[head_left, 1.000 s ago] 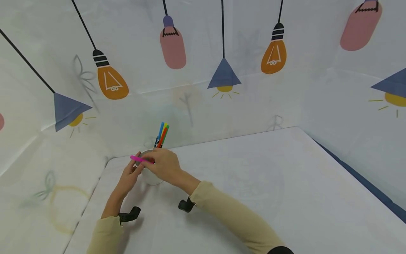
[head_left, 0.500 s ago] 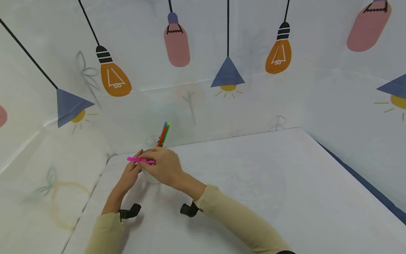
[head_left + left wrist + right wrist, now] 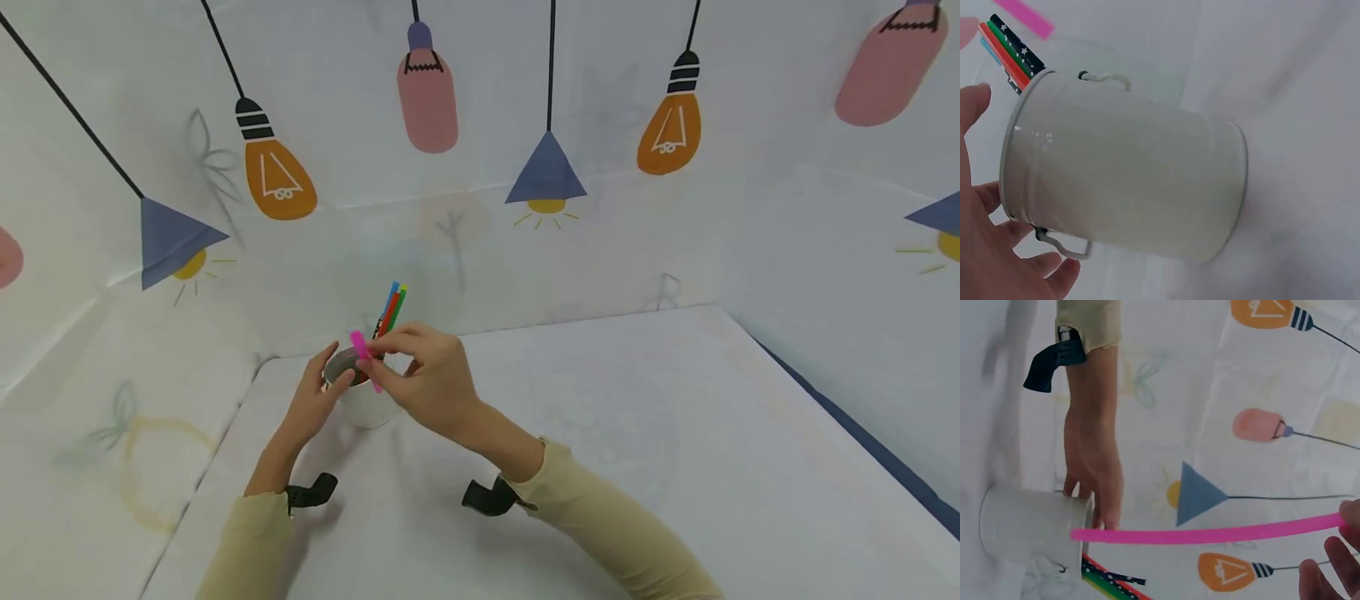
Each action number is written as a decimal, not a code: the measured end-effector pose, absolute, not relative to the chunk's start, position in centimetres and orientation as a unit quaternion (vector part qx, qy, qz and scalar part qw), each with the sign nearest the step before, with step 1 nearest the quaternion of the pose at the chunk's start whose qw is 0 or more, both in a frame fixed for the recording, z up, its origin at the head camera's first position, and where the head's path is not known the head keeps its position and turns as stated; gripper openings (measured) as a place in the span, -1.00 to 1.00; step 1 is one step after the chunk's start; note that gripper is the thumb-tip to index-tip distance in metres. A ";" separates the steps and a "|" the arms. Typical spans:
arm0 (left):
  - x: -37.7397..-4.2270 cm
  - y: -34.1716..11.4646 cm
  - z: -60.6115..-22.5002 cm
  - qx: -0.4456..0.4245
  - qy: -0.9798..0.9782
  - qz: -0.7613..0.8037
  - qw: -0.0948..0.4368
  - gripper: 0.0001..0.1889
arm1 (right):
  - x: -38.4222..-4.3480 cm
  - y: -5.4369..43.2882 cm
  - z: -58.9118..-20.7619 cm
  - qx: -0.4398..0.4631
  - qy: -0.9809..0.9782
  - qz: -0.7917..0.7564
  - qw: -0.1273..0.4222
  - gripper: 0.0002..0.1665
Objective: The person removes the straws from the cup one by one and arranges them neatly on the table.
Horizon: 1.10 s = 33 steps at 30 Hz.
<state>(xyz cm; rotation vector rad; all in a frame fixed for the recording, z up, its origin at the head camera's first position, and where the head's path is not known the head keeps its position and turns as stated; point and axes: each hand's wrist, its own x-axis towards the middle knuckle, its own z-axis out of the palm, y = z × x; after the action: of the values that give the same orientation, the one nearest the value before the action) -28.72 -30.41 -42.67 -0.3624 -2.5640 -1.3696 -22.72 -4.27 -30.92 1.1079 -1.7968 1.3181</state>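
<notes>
A small white enamel pail (image 3: 366, 408) with side handles (image 3: 1066, 247) stands on the white table. Slim coloured sticks (image 3: 393, 308), some with black star-patterned parts, lean out of its far side. My left hand (image 3: 315, 392) cups the left of the rim, fingers loosely bent against the pail and thumb a little off it. My right hand (image 3: 435, 375) pinches one end of a long, thin, straw-like pink stick (image 3: 1210, 535) between thumb and fingers. The lower end of the pink stick overlaps the pail's rim in the right wrist view.
The white tabletop (image 3: 585, 433) stretches away to the right of the pail. White sheets printed with lamps and bulbs (image 3: 547, 171) form walls behind and at both sides. A dark blue strip (image 3: 847, 425) runs along the right table edge.
My right hand has moved to the right and turned the pink stick from lying leftward across the pail to slanting steeply downward. The left hand stays by the rim. The view has shifted slightly.
</notes>
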 end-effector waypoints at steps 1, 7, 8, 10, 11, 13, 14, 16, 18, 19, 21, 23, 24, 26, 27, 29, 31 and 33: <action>-28.7 -30.3 -42.5 -0.121 -0.877 -0.452 0.106 -0.21 | -22.7 -3.8 -30.7 0.416 -0.681 0.514 0.315 -0.80; -29.2 -29.7 -41.4 -0.109 -0.921 -0.369 0.059 0.01 | -23.7 -1.5 -30.6 0.370 -0.687 0.564 0.271 -0.87; -29.4 -29.6 -41.3 -0.107 -0.926 -0.358 0.051 0.04 | -24.1 -1.2 -30.8 0.363 -0.689 0.570 0.263 -0.87; -29.7 -29.3 -41.0 -0.104 -0.935 -0.336 0.040 0.08 | -24.9 -0.7 -31.2 0.349 -0.692 0.583 0.246 -0.87; -29.8 -29.3 -40.9 -0.102 -0.940 -0.324 0.038 0.09 | -25.4 -0.5 -31.4 0.340 -0.691 0.592 0.236 -0.87; -30.1 -29.0 -40.4 -0.098 -0.946 -0.307 0.033 0.12 | -26.6 0.0 -32.0 0.322 -0.685 0.617 0.215 -0.85; -30.2 -28.9 -40.3 -0.095 -0.948 -0.301 0.027 0.13 | -27.2 0.1 -32.4 0.312 -0.681 0.631 0.203 -0.84; -30.3 -28.8 -40.0 -0.088 -0.952 -0.293 0.013 0.15 | -28.3 0.5 -33.2 0.296 -0.672 0.654 0.181 -0.83; -30.3 -28.8 -40.0 -0.081 -0.954 -0.288 0.001 0.16 | -29.4 0.7 -34.1 0.279 -0.672 0.666 0.164 -0.81; -30.3 -28.9 -40.0 -0.078 -0.955 -0.287 -0.002 0.16 | -29.9 0.7 -34.5 0.268 -0.675 0.669 0.155 -0.80; -30.2 -28.9 -40.1 -0.075 -0.955 -0.286 -0.003 0.15 | -30.7 0.8 -35.3 0.243 -0.690 0.668 0.140 -0.79; -30.1 -29.0 -40.3 -0.071 -0.955 -0.290 0.000 0.13 | -31.4 0.9 -36.0 0.211 -0.704 0.667 0.120 -0.77; -30.1 -29.0 -40.5 -0.071 -0.954 -0.291 0.002 0.12 | -31.6 0.8 -36.4 0.195 -0.710 0.668 0.108 -0.77; -30.0 -29.0 -40.7 -0.070 -0.953 -0.296 0.006 0.10 | -32.2 0.8 -37.1 0.166 -0.718 0.671 0.084 -0.75; -30.0 -29.0 -40.8 -0.068 -0.952 -0.298 0.008 0.10 | -32.4 0.8 -37.5 0.155 -0.719 0.674 0.071 -0.74; -30.0 -29.0 -40.9 -0.067 -0.951 -0.301 0.013 0.08 | -32.9 0.7 -38.2 0.141 -0.719 0.679 0.052 -0.72; -30.0 -29.0 -40.8 -0.065 -0.949 -0.306 0.018 0.07 | -33.2 0.6 -38.5 0.137 -0.721 0.678 0.038 -0.70; -30.2 -29.0 -40.8 -0.063 -0.947 -0.314 0.025 0.07 | -33.8 0.5 -39.1 0.133 -0.725 0.674 0.034 -0.67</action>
<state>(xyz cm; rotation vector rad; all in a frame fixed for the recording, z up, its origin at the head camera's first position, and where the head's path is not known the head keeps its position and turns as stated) -30.18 -28.96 -40.83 -0.1937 -2.9286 -0.9698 -33.79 0.47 -39.07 0.4095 -2.2307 2.0735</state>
